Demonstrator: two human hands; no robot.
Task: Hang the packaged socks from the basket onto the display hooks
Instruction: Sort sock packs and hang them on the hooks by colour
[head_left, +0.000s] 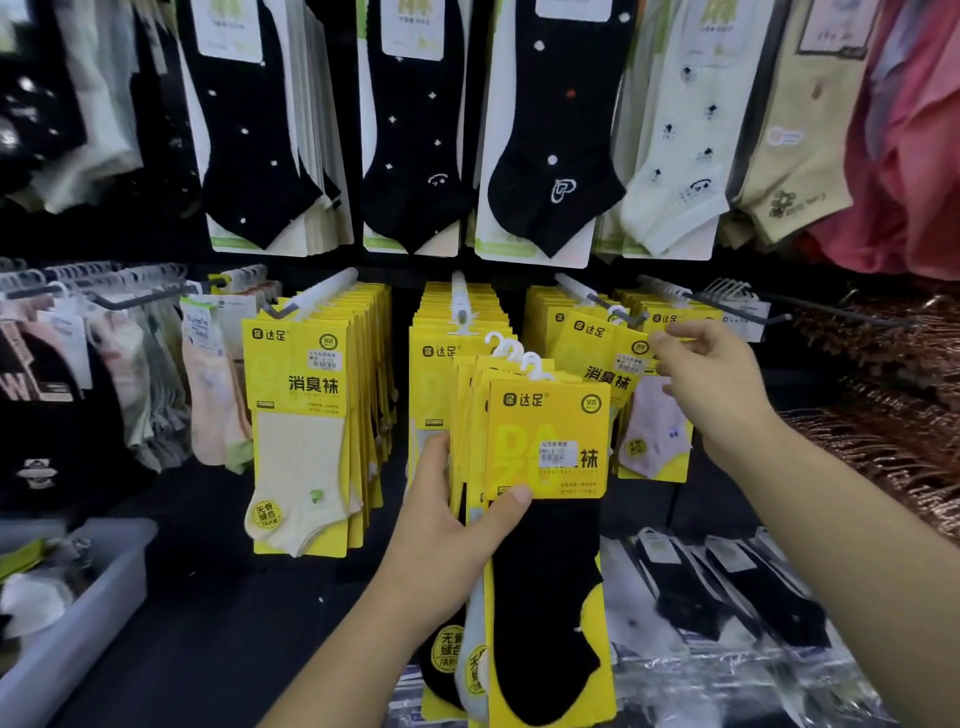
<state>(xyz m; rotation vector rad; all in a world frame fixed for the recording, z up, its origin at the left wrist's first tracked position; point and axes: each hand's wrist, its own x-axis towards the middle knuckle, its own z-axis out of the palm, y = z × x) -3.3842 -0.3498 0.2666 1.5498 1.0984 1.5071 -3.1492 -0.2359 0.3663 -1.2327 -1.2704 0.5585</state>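
I log: left hand (447, 525) fingers (435, 457) wrapped round the sock stack (545, 441), mid-frame. The right hand (711, 374) pinches one tilted pack (605, 364) at 1 o'clock, hanger at the hook (597, 300) tip. I'd level it, then slide it fully on.

Dark display wall (401, 332) with metal hooks (279, 312): upper row bears black ankle socks (260, 156) and pale ankle socks (675, 197) on cards, lower row yellow-carded sock packs (301, 415); dark ledge (234, 623) beneath carries grey plastic basket (78, 613) left, clear-wrapped black socks (737, 587) right.
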